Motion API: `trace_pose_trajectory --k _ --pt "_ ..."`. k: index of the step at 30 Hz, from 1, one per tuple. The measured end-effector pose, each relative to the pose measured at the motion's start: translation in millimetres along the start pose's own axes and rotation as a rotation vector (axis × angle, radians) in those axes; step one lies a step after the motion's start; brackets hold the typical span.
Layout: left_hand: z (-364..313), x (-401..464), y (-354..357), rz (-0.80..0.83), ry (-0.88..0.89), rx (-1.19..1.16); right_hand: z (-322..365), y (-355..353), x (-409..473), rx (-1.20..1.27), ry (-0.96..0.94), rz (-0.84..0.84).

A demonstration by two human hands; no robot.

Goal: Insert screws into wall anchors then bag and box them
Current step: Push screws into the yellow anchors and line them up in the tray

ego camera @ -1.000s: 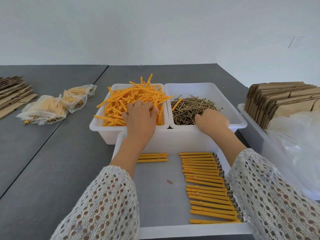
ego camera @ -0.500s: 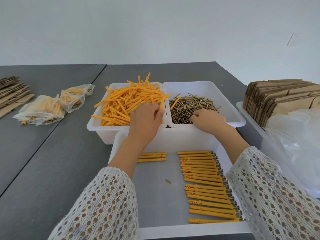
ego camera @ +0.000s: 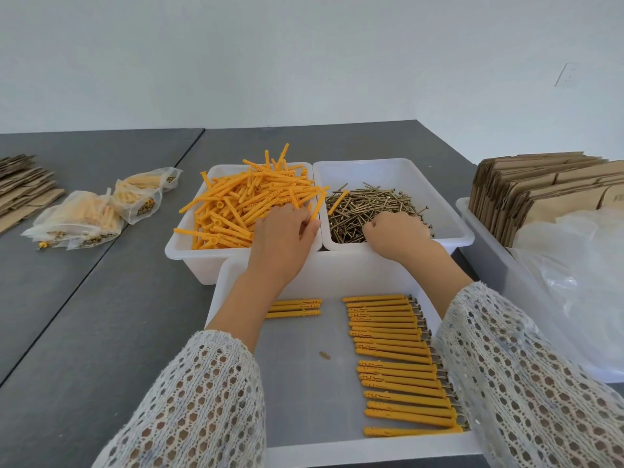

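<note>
Head view, near tray [ego camera: 236,285] with rows of assembled anchors [ego camera: 395,359], beyond the tray left hand [ego camera: 282,238] pinching one orange anchor [ego camera: 315,209] over the anchor bin [ego camera: 189,246], right hand [ego camera: 396,233] curled among screws [ego camera: 371,204], grasp unclear, filled bags [ego camera: 84,217] far left of the tray

The anchors [ego camera: 250,204] are matt orange plastic; the screws [ego camera: 371,204] are shiny brass-coloured metal. The bins [ego camera: 398,170] are smooth white plastic. On the right, brown cardboard [ego camera: 540,187]; on the left, clear glossy bags [ego camera: 81,217] on a matt grey table [ego camera: 101,315]. The sleeves [ego camera: 202,407] are openwork knit.
</note>
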State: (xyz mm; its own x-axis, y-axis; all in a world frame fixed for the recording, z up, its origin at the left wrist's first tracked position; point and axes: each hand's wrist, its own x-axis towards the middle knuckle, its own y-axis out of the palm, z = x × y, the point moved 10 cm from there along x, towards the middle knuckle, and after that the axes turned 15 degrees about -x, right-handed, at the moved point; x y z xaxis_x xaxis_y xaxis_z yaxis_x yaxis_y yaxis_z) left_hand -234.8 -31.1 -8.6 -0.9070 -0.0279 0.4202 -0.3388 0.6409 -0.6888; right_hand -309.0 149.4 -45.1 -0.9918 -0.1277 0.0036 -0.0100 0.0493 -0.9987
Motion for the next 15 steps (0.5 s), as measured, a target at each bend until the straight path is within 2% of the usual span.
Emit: trace_pose_trajectory --k 5,12,15 --pt "-1.0 -0.1 -0.1 -0.008 0.009 0.004 -0.9 6.1 3.4 0.069 -0.088 0.068" --pt "-0.6 0.3 0.8 -0.011 0.016 0.001 -13.8 -6.1 0.2 0.194 0.016 -0.163" --pt "-0.5 0.9 0.5 -0.017 0.022 -0.002 -16.6 -7.0 1.2 0.214 0.038 -0.164"
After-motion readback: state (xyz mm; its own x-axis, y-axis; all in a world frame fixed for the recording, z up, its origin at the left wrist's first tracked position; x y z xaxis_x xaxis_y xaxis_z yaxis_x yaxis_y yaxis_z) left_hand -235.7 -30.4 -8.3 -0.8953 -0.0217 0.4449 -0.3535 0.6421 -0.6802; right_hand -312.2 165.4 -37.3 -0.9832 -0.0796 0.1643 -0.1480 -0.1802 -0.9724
